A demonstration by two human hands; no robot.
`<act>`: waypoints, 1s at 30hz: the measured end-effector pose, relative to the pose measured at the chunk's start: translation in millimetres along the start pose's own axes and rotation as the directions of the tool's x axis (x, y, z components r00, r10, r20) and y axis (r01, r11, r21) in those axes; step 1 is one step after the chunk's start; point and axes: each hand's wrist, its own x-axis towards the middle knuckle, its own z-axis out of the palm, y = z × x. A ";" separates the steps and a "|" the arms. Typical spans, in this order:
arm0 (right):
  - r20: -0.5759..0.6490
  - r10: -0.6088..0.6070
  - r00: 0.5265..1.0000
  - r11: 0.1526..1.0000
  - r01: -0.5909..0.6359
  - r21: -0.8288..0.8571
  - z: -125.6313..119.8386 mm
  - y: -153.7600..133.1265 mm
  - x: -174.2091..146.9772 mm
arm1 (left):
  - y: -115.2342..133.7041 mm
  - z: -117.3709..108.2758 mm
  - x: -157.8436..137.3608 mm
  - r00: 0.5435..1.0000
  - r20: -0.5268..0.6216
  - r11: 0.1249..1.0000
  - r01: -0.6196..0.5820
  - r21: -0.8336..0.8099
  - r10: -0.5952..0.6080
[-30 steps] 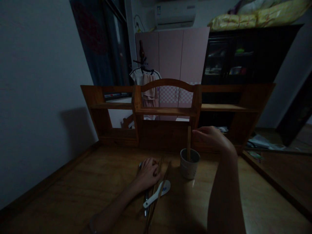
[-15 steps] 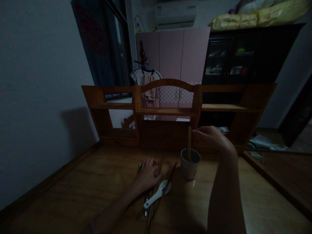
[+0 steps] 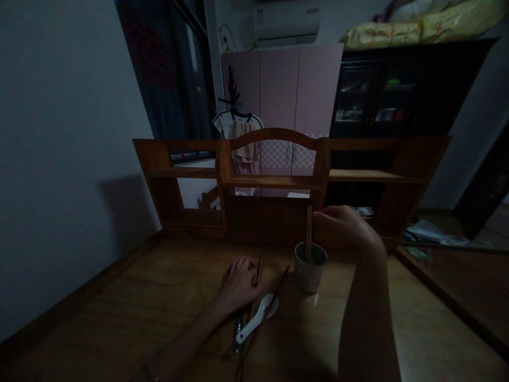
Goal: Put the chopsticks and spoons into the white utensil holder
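My right hand (image 3: pixel 345 223) pinches the upper end of the wooden chopsticks (image 3: pixel 309 227), which stand upright in a pale cup (image 3: pixel 309 278). Low on the desk, my left hand (image 3: pixel 239 282) has its fingers curled around more chopsticks (image 3: pixel 260 269), the thumb lying across them. Beside that hand a white soup spoon (image 3: pixel 257 319) lies with its bowl pointing away from me. A darker reddish chopstick (image 3: pixel 283 282) rests across the spoon's bowl. Partly under the spoon handle is a shiny metal utensil (image 3: pixel 238 331); its kind is hard to make out.
The wooden desk (image 3: pixel 159 297) carries a low open shelf unit (image 3: pixel 274 183) along its back edge. A wall (image 3: pixel 79 132) borders the left side. Behind stand a pink wardrobe (image 3: pixel 278 90), hung clothes (image 3: pixel 240 130) and a dark cabinet (image 3: pixel 374 101). The light is dim.
The chopsticks by my left hand have shifted slightly left and closer together under the thumb. The spoon handle has moved a little. My right hand and its chopsticks stay nearly still.
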 end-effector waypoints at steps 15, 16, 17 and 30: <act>-0.010 0.015 1.000 1.000 -0.015 0.011 0.7 0.6 0.5 | -5.6 2.3 -2.4 1.000 -0.003 0.999 0.006 0.036 -0.005; -0.009 0.013 1.000 1.000 -0.013 0.010 0.8 1.2 0.7 | -6.0 2.1 -2.4 1.000 -0.004 0.999 0.003 0.037 -0.003; -0.009 0.010 1.000 1.000 -0.010 0.008 0.8 1.4 0.7 | -6.4 1.9 -2.4 1.000 -0.004 0.999 0.001 0.038 -0.001; -0.013 -0.005 1.000 1.000 0.005 0.011 1.3 -3.0 -0.7 | -7.6 -0.3 2.5 0.998 -0.049 0.994 0.043 -0.097 -0.048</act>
